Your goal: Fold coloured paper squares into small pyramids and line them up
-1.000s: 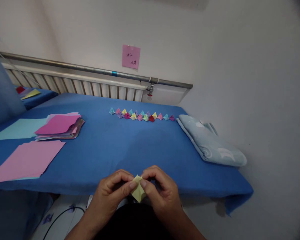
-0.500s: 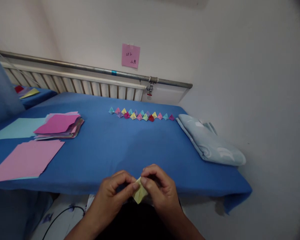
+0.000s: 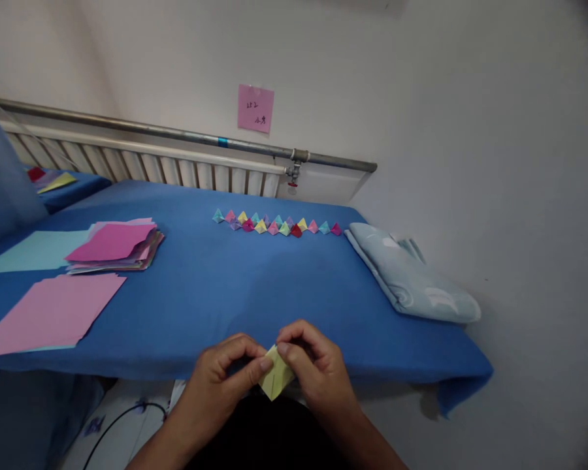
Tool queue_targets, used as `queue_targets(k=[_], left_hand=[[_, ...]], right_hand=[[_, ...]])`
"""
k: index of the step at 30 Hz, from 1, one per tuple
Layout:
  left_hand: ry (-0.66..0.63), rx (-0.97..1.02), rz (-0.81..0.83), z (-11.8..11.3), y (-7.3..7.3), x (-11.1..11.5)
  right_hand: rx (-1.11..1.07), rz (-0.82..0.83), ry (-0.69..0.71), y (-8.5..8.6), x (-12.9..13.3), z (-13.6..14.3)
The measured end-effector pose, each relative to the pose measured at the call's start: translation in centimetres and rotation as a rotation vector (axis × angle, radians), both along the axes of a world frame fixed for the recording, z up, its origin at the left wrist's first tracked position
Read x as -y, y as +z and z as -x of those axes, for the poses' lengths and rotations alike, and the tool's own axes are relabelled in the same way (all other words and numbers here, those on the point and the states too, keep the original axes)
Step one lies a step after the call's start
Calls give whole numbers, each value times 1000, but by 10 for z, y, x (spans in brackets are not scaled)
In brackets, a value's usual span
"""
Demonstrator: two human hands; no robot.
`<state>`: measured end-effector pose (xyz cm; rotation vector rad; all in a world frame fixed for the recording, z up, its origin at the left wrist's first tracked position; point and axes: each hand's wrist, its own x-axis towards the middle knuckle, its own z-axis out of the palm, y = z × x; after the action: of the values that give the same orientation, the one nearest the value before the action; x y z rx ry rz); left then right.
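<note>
And here, low in the centre of the frame, both hands are busy: the left hand [image 3: 220,372] pinches the yellow folded paper [image 3: 276,377] by its left side between thumb and finger, while the right hand [image 3: 318,365] grips its upper right corner, the pair probably working from opposite sides to keep so small a piece steady. It sits just off the near edge of the blue cloth [image 3: 200,294], held close to the body, likely for a good look at the creases. Up at centre, small folded papers [image 3: 273,228] stand in a staggered double row, seemingly lined up there to stay out of harm's way. Over at left, a mixed paper stack [image 3: 112,243], pale blue sheets [image 3: 36,251] and pink sheets [image 3: 53,310] lie in separate groups, perhaps for easy picking. The folded blanket [image 3: 416,281] rests at right against the pale wall [image 3: 445,130]; a radiator [image 3: 166,171] runs across the upper left beneath a metal pipe [image 3: 166,130], and a pink note [image 3: 255,108] hangs above.
</note>
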<state>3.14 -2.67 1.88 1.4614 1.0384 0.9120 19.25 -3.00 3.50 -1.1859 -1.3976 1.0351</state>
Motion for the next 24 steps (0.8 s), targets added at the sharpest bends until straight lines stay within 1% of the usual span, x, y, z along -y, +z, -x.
queue_targets(k=[2, 6, 10, 14, 16, 19, 22, 24], left_hand=[[7, 2, 13, 0, -1, 0], [15, 22, 90, 1, -3, -1], [-5, 25, 77, 0, -4, 0], [-18, -46, -5, -1, -3, -1], [-21, -41, 9, -1, -3, -2], [-11, 15, 81, -1, -5, -2], [-11, 9, 80, -2, -5, -1], [-14, -6, 71, -2, -5, -1]], right_hand=[[-51, 48, 9, -1, -1, -1], [-149, 143, -43, -2, -2, -4], [-122, 235, 20, -3, -3, -2], [-126, 254, 27, -2, -4, 1], [-153, 244, 3, -2, -4, 0], [-152, 200, -35, -2, -3, -2], [-119, 237, 29, -3, -4, -3], [-127, 239, 25, -4, -5, -3]])
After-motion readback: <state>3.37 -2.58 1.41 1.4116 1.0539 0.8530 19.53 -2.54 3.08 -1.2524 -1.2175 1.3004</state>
